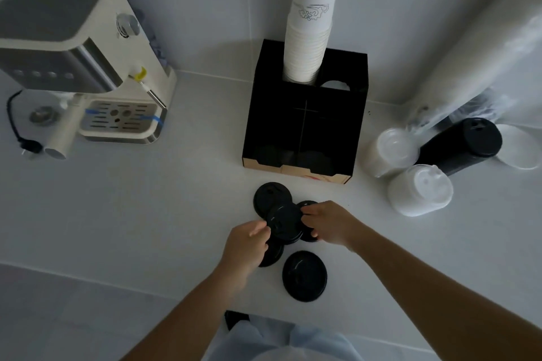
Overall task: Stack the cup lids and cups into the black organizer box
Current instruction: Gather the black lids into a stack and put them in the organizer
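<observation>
The black organizer box point(305, 126) stands at the back of the white counter, with a tall stack of white paper cups point(311, 38) in its rear left hole. Several black cup lids lie in front of it. My left hand point(249, 243) and my right hand point(328, 223) both grip a small stack of black lids point(284, 221) from opposite sides. One loose lid point(271, 195) lies just behind it, another loose lid point(304, 275) nearer to me. Parts of other lids are hidden under my hands.
A cream espresso machine point(76, 61) stands at the left. To the right lie sleeves of white lids point(419, 190), a second white sleeve point(391, 152), a sleeve of black lids point(466, 143) and crumpled plastic wrap point(475, 73). The counter edge runs near my body.
</observation>
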Tool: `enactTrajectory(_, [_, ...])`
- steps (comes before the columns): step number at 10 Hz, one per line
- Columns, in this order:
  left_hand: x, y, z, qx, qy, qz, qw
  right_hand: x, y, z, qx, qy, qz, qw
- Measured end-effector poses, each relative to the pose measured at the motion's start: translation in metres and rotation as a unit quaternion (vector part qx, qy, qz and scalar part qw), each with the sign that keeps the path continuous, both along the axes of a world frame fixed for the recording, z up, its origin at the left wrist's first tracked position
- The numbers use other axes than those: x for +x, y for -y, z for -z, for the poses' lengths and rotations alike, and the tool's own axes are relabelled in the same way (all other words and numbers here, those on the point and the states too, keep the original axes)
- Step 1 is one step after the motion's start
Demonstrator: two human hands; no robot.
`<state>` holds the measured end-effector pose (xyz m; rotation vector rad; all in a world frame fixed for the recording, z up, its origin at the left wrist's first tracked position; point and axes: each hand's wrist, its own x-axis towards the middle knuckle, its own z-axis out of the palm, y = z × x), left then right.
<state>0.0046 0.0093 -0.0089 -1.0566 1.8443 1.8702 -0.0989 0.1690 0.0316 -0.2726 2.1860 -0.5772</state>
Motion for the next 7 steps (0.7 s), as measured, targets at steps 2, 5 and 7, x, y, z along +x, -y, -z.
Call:
enactTrajectory(2, [0.002,-0.007,-0.007,0.02,-0.005,-0.032,0.999,-0.006,0.002,0.012,-0.049,0.03,0.133,0.99])
enactTrajectory(5, [0.001,-0.005,-0.012,0.028,-0.025,-0.046,0.998,-0.004,0.006,0.003,-0.051,0.016,0.193,0.98])
enactTrajectory(7, [-0.001,-0.002,-0.03,-0.081,-0.077,-0.023,0.993,-0.006,0.004,-0.003,-0.077,0.005,0.219,0.973])
